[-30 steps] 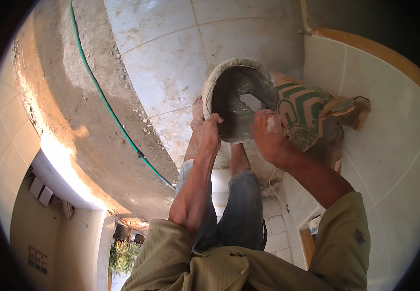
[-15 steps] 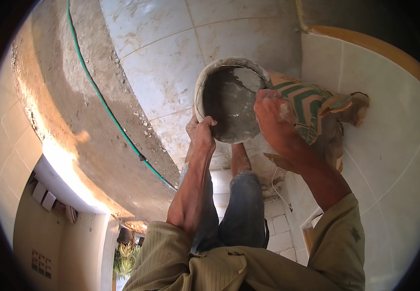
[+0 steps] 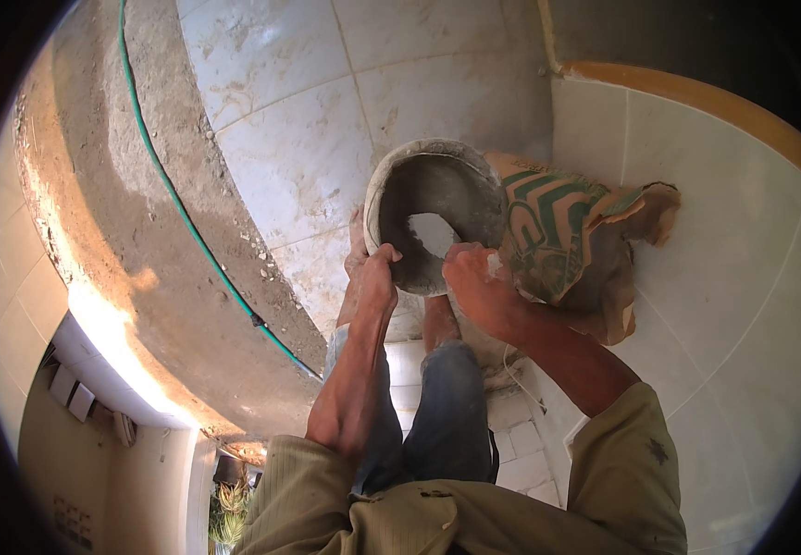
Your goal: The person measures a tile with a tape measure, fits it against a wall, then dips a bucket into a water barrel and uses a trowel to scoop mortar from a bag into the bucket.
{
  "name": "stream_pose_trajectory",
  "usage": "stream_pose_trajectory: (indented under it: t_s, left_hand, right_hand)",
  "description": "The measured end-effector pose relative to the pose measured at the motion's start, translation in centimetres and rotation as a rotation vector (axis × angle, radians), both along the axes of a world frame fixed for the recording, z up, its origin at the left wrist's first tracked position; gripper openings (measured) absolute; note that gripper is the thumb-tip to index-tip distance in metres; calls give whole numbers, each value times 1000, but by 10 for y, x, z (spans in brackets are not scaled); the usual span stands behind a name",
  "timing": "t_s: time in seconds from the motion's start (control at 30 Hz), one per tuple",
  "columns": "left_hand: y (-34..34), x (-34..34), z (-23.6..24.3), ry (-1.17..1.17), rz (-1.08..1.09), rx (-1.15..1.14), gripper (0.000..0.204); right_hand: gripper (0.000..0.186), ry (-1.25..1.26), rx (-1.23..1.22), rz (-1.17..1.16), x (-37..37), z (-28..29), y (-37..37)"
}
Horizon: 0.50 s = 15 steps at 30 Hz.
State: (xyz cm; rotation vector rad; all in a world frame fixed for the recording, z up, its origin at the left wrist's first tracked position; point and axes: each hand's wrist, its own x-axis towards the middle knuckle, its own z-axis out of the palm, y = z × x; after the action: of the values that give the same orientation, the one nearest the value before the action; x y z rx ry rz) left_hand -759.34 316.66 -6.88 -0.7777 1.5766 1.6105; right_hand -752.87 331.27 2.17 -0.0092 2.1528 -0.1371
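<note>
A round bucket (image 3: 374, 199), its rim crusted with grey cement, stands in front of me. Its dark inside holds a wet grey mix. My left hand (image 3: 374, 275) is closed over the near left rim, thumb on the inner side. At the near right of the opening, my right hand (image 3: 476, 280) is closed, with pale smears on the skin. From its fingers a flat pale trowel blade (image 3: 434, 234) reaches into the bucket; the handle is hidden in the fist.
A torn paper sack (image 3: 553, 227) with green stripes lies right of the bucket. Pale floor tiles (image 3: 294, 143) spread beyond it. On the left, a green hose (image 3: 183, 222) crosses rough, gritty ground (image 3: 234, 236). A tiled wall (image 3: 696, 277) rises at right. My feet (image 3: 440, 324) are close to the bucket.
The right hand and trowel blade have moved from the bucket's right rim toward its near side. The bucket's mouth now appears slightly lower in view. The left hand still grips the rim.
</note>
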Motion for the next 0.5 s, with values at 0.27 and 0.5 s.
stream_pose_trajectory:
  t_s: [0.27,0.5]
  left_hand:
    - [-7,7,-29,75,-68,-36,26]
    - [3,5,-37,295,-354,-90,46]
  right_hand:
    - [46,382,564,296,-28,3,43]
    - [45,204,724,451,-22,-16,25]
